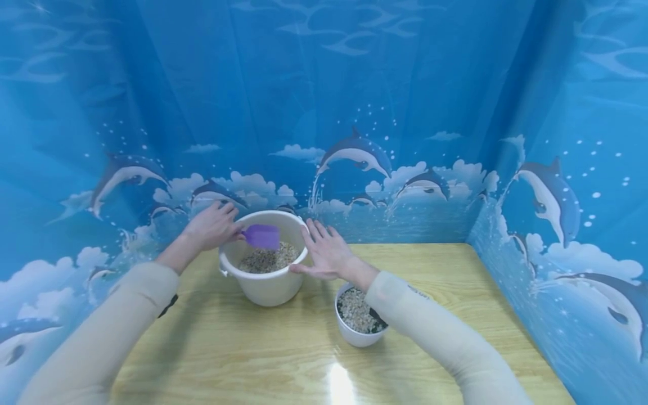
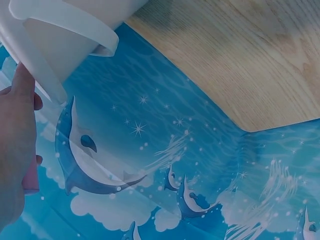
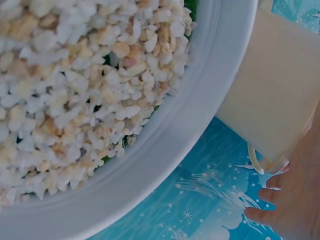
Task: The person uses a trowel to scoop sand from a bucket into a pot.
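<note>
My left hand [image 1: 214, 226] grips a purple toy shovel [image 1: 262, 237] by its handle, at the left rim of a white bucket [image 1: 273, 289]. The shovel's blade hangs inside the bucket, above a bed of small brownish gravel [image 1: 269, 257]. In the left wrist view, the pink-looking handle end [image 2: 31, 181] pokes out below the left hand [image 2: 15, 145]. My right hand [image 1: 326, 250] rests on the bucket's right rim, its fingers extended and spread. Under the right forearm stands a small white pot [image 1: 360, 339] filled with pale pebbles [image 3: 85, 95].
The bucket's white handle [image 2: 75, 22] hangs at its side. A wood-grain table [image 1: 243, 360] carries both containers. Blue dolphin-printed sheets [image 1: 324, 112] rise behind and at both sides of the table. Something black [image 1: 168, 305] shows beside the left sleeve.
</note>
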Action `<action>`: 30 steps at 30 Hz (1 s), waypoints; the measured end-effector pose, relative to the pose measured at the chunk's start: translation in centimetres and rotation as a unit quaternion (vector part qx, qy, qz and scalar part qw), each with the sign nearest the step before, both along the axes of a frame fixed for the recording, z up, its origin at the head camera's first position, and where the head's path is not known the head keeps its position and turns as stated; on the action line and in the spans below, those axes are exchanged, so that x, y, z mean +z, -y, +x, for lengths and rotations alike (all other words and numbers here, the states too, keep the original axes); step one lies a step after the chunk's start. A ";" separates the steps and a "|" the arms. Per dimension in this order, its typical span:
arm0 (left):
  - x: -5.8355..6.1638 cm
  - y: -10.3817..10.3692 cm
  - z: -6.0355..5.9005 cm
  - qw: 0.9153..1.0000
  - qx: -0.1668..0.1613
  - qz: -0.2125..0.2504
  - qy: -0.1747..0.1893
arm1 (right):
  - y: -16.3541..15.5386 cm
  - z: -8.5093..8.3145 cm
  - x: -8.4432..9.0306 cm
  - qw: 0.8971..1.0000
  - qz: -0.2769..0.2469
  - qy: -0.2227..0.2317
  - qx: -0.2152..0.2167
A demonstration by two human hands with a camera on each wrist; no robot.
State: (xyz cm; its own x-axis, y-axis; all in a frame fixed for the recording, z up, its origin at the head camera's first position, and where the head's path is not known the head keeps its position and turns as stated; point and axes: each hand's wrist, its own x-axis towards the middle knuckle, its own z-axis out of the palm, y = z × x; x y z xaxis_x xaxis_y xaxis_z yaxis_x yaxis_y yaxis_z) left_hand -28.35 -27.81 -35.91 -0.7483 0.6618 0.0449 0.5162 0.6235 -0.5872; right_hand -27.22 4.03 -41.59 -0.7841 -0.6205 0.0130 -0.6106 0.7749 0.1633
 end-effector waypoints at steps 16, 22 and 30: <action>-0.6 -0.5 -1.3 0.999 -0.035 -0.012 -0.012 | 0.0 0.0 0.2 1.000 0.011 -0.005 -0.002; -0.4 -1.1 -1.5 0.997 -0.039 -0.066 -0.014 | 0.0 0.0 0.3 1.000 0.021 -0.006 -0.001; -0.4 -1.8 -1.8 0.994 -0.042 -0.101 -0.019 | 0.0 0.2 0.6 1.000 0.024 -0.010 -0.002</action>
